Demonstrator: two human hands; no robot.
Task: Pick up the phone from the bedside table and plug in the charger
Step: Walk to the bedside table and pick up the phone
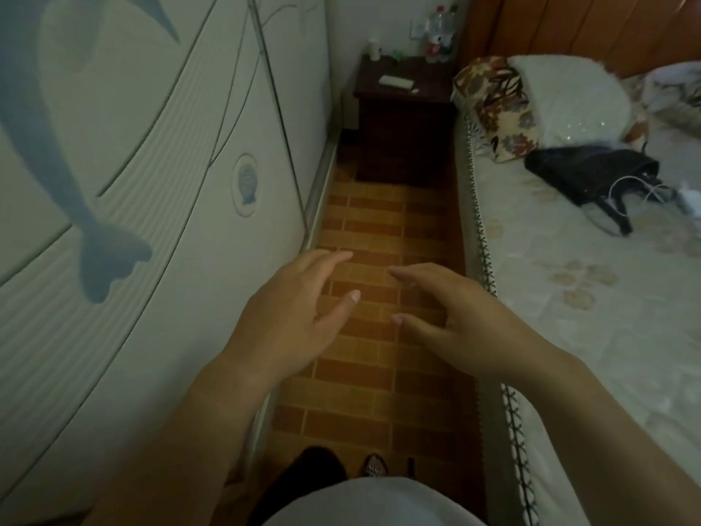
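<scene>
A dark wooden bedside table [406,119] stands at the far end of a narrow aisle, between a wardrobe and the bed. On its top lies a flat white phone [396,81], with a small pale object just to its right. My left hand [288,320] and my right hand [451,317] are stretched forward over the brick-patterned floor, well short of the table. Both hold nothing and their fingers are apart. A white cable [622,187] lies on the bed beside a black bag [584,176].
A pale wardrobe [132,165] with a dolphin pattern lines the left side. The bed [607,298] with pillows fills the right. Bottles [440,32] and a small white jar [373,49] stand at the back of the table. A wall socket [418,30] sits behind them.
</scene>
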